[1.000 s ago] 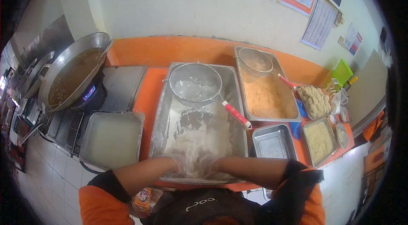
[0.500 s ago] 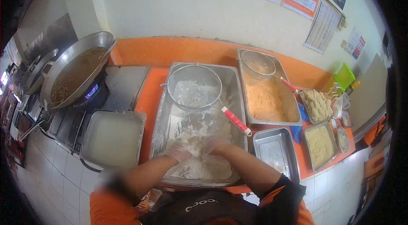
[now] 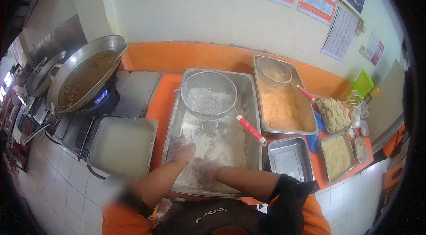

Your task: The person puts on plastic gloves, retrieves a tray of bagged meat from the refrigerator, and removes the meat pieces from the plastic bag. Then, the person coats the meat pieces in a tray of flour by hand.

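Note:
A deep metal tray (image 3: 258,157) holds white flour (image 3: 222,139), with both hands low inside it, in clear gloves. My left hand (image 3: 181,150) is at the tray's left side, over the flour. Close beside it, nearer the front edge, my right hand (image 3: 206,170) is down in the flour. The fingers of both hands are blurred or covered, so what they hold, if anything, cannot be made out. Across the tray's back part rests a round sieve (image 3: 208,95) with a red handle (image 3: 251,130).
Left: a wok of oil (image 3: 91,77) over a blue flame, and a pan of pale liquid (image 3: 122,146). Right: a tray of orange powder (image 3: 279,106) with a second sieve (image 3: 274,70), a small metal tray (image 3: 290,159), and trays of battered food (image 3: 333,114) and pale crumbs (image 3: 337,157).
My left hand has moved up and left in the tray, while my right hand has shifted left and toward the front edge. The flour heaped between the hands looks flatter.

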Available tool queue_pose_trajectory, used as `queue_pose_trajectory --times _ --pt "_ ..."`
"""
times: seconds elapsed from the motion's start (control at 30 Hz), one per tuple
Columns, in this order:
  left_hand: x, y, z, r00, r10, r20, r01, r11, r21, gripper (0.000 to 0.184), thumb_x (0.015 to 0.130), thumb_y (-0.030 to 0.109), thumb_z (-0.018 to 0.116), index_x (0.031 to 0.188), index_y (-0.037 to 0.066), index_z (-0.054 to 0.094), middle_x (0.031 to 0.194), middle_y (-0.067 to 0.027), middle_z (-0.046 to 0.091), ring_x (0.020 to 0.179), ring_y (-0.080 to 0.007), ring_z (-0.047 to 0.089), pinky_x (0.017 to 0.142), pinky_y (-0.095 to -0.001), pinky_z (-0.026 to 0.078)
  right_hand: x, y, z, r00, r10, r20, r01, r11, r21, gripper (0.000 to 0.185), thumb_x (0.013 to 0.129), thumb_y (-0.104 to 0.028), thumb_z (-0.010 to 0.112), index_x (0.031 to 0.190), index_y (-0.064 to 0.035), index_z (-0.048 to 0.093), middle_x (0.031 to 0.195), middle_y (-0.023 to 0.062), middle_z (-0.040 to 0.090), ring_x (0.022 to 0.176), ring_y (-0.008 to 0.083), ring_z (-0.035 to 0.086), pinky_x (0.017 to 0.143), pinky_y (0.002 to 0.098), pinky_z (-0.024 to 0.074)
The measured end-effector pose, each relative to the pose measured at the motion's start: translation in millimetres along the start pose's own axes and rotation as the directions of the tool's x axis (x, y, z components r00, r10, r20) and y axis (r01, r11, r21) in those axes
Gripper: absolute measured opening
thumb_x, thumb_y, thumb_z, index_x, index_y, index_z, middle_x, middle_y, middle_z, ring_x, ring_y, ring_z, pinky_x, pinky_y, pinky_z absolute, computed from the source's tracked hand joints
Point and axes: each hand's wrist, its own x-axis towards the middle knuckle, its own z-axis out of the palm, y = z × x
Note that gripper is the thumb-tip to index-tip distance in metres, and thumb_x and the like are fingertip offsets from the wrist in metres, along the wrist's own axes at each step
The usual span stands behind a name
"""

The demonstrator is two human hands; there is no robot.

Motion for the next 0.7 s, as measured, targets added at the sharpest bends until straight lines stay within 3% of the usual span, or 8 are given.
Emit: queue_pose_trajectory --times 0.07,0.23,0.33,0.37,0.43,0.47,0.57,0.7 --pt "9.1 -4.0 5.1 0.993 -0.051 0.106 0.051 0.999 0.006 0.055 0.069 0.030 0.057 0.117 0.002 0.054 0.120 -0.0238 0.053 0.112 -0.0376 0.052 0.097 -0.0404 0.040 -6.5 -6.4 -4.2 0.998 -0.018 0.052 0.019 1.000 -0.018 0.049 0.065 -0.032 0.072 0.106 -0.0070 0.063 0.113 0.0165 0.059 0.103 0.0317 0.059 0.088 0.0377 0.0468" --pt "-3.9 10.9 -2.0 0.986 -0.113 0.124 0.089 0.979 0.181 0.056 0.074 0.036 0.052 0.122 0.006 0.054 0.123 -0.0235 0.053 0.115 -0.0386 0.050 0.098 -0.0424 0.038 -13.0 -5.2 -43.9 0.915 0.320 0.244 -0.365 0.916 0.167 0.039 0.069 -0.028 0.067 0.104 -0.0117 0.064 0.110 0.0169 0.061 0.102 0.0323 0.059 0.084 0.0411 0.0477" --pt "-7.2 17.7 -13.2 0.964 -0.119 0.239 0.061 0.969 0.239 0.057 0.079 0.042 0.049 0.125 0.008 0.053 0.128 -0.0221 0.051 0.119 -0.0373 0.048 0.099 -0.0433 0.037 -29.0 2.6 -69.1 0.908 0.412 0.077 -0.420 0.890 0.179 0.038 0.074 -0.032 0.064 0.105 -0.0104 0.064 0.103 0.0180 0.063 0.097 0.0322 0.061 0.082 0.0403 0.0478" --pt "-5.5 18.7 -15.9 0.947 -0.120 0.299 0.036 0.962 0.271 0.058 0.081 0.045 0.047 0.126 0.009 0.052 0.130 -0.0214 0.049 0.120 -0.0366 0.047 0.100 -0.0435 0.036 -26.6 22.5 -51.4 0.970 0.238 -0.041 -0.225 0.954 0.199 0.037 0.077 -0.033 0.062 0.105 -0.0101 0.064 0.103 0.0182 0.063 0.096 0.0323 0.061 0.083 0.0400 0.0475" --pt "18.0 -11.4 23.2 0.952 -0.123 0.280 0.031 0.950 0.311 0.062 0.082 0.053 0.046 0.125 0.009 0.054 0.131 -0.0196 0.050 0.120 -0.0345 0.048 0.099 -0.0430 0.037 -15.6 74.0 -2.9 0.953 -0.126 -0.275 0.177 0.969 0.171 0.036 0.082 -0.035 0.057 0.106 -0.0095 0.063 0.102 0.0187 0.063 0.095 0.0326 0.061 0.084 0.0394 0.0469" --pt "22.9 -25.5 39.6 0.954 -0.124 0.273 0.028 0.944 0.330 0.064 0.083 0.057 0.045 0.125 0.009 0.054 0.131 -0.0188 0.050 0.120 -0.0334 0.048 0.099 -0.0427 0.037 -20.0 82.5 -9.3 0.981 -0.123 -0.149 0.151 0.968 0.198 0.035 0.084 -0.035 0.055 0.107 -0.0092 0.063 0.104 0.0179 0.063 0.095 0.0314 0.060 0.084 0.0387 0.0465" --pt "-6.2 -38.7 29.9 0.770 0.075 0.634 -0.335 0.892 0.302 0.072 0.083 0.064 0.042 0.126 0.007 0.054 0.127 -0.0176 0.053 0.119 -0.0306 0.049 0.101 -0.0407 0.034 -47.3 77.7 -56.8 0.983 -0.072 0.168 0.019 0.955 0.295 0.036 0.085 -0.036 0.054 0.108 -0.0092 0.063 0.104 0.0176 0.063 0.096 0.0308 0.060 0.085 0.0388 0.0460" --pt "-12.9 -37.7 45.0 0.514 -0.213 0.831 -0.519 0.695 0.498 0.072 0.080 0.062 0.050 0.126 0.008 0.054 0.125 -0.0177 0.054 0.120 -0.0292 0.048 0.104 -0.0402 0.031 -65.2 51.2 -49.2 0.951 -0.121 0.283 0.037 0.958 0.284 0.037 0.086 -0.036 0.053 0.109 -0.0092 0.063 0.104 0.0171 0.063 0.097 0.0302 0.060 0.086 0.0389 0.0453"
